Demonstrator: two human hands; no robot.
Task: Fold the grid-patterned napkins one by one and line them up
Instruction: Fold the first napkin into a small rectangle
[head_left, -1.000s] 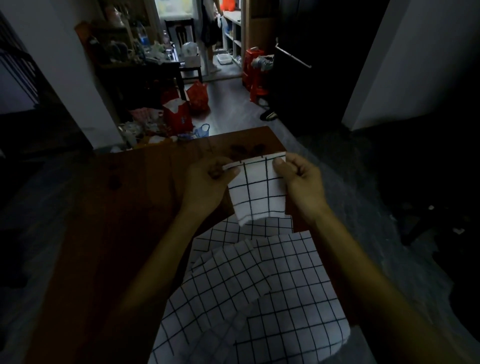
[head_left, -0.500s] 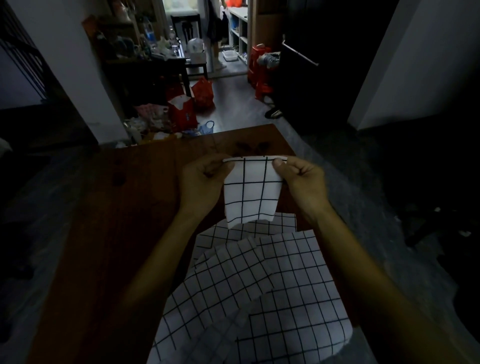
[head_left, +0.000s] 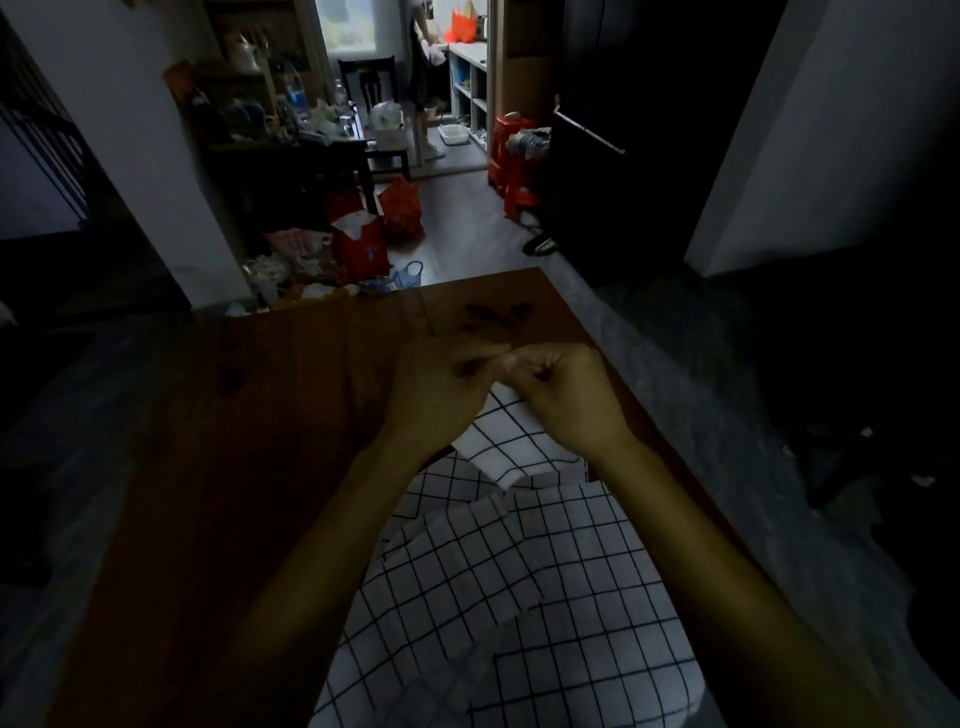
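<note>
Pinching together over the far part of the counter (head_left: 270, 467), the left hand (head_left: 436, 389) and right hand (head_left: 566, 395) meet fingertip to fingertip, fingers curled, both holding the upper edge of a folded napkin (head_left: 511, 447). This soft white cloth, crossed by thin dark grid lines, hangs from the two grips in a narrow, limp flap between the wrists. Just below it, loose napkins (head_left: 519, 597) of the same gridded fabric lie heaped and creased on the counter's near edge. Counter surface: dark reddish-brown wood, smooth, with a dark leaf-like mark (head_left: 496, 317) beyond the hands.
</note>
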